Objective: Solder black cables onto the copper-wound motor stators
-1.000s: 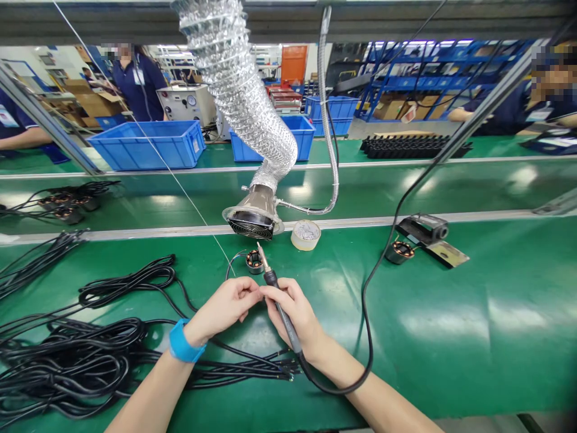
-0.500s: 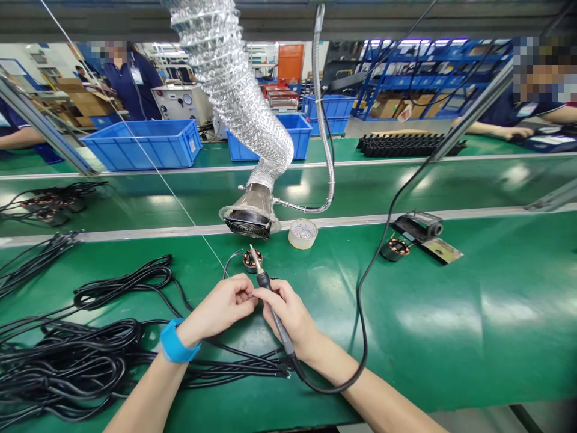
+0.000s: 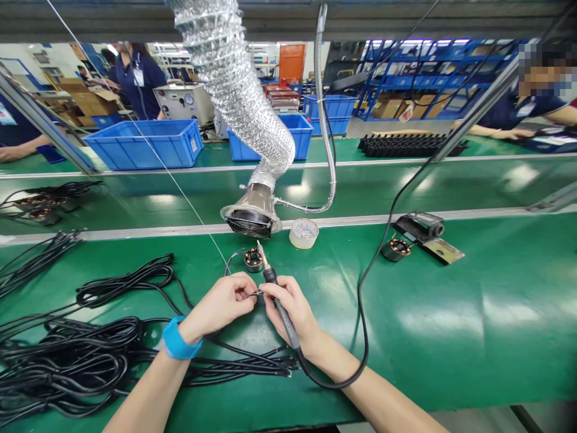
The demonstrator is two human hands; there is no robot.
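My right hand (image 3: 291, 310) is closed round a soldering iron (image 3: 285, 319), whose metal tip points up and away from me. Its thumb and forefinger reach toward the thin wire ends (image 3: 256, 293) pinched in my left hand (image 3: 232, 304), which wears a blue wristband (image 3: 180, 338). The wires seem to belong to a black cable running back under the left hand; the fingers partly hide them. Just beyond the hands, a motor stator (image 3: 253, 260) with copper windings sits on the green bench, thin leads curving from its left side. The iron's tip is close beside it, apparently above the bench.
Coiled black cables (image 3: 90, 361) cover the bench at left. A fume extractor hood (image 3: 250, 216) hangs over the back, beside a round tub (image 3: 303, 233). At right stand another stator (image 3: 396, 249) and an iron stand (image 3: 421, 228). Co-workers sit or stand beyond blue bins (image 3: 144, 144).
My right fingertips have drawn slightly apart from the left ones, uncovering the wire ends. The soldering iron has shifted a little right, its tip now at the stator's right side.
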